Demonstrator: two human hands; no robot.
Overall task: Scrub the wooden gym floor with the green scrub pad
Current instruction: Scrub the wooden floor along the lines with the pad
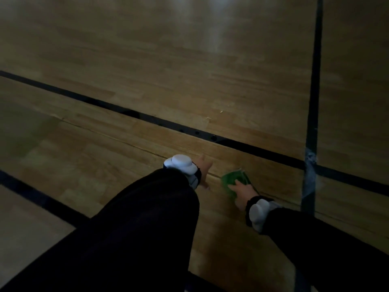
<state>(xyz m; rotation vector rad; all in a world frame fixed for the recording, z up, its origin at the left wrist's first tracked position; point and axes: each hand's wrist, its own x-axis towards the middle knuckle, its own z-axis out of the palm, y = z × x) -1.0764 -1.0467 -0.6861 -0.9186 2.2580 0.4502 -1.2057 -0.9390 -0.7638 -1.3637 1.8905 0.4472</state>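
Note:
The green scrub pad [232, 179] lies flat on the wooden gym floor [168, 85], low and right of centre. My right hand [242, 192] presses down on the pad with straight fingers, covering its near part. My left hand [204, 172] rests on the floor just left of the pad, fingers spread, apart from it. Both arms wear dark sleeves and white wrist devices. The picture is dim and blurred.
A black court line [130, 112] runs diagonally across the floor just beyond my hands. A grey-blue line [313, 102] crosses it at the right. Another dark line [31, 194] runs at the lower left. Small pale specks [208, 118] lie beyond the black line.

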